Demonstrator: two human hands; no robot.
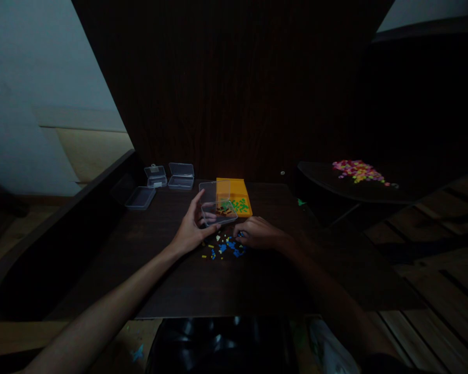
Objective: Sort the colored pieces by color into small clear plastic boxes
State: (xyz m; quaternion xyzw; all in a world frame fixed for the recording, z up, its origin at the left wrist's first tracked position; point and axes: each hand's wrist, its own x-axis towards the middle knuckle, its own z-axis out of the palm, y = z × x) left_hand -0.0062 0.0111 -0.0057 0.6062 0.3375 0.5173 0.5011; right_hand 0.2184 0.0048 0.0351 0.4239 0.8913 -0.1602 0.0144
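Note:
My left hand (193,226) grips a clear plastic box (218,218) by its left side, thumb in front and fingers behind. The box's lid (208,192) stands raised, and a few brown pieces (225,211) lie inside. My right hand (257,232) is closed, fingertips down at the right edge of a loose pile of small blue, yellow and white building bricks (228,246) on the dark table. Whatever its fingers pinch is hidden. Behind the clear box lies an orange tray (234,187) with many green pieces (239,205) in it.
More clear plastic boxes stand at the back left: one small open box (156,179), another open box (181,179) and a shallow one (140,198). Colourful beads (361,171) are heaped on a dark curved surface at the right. A dark panel (234,88) rises behind the table (171,291).

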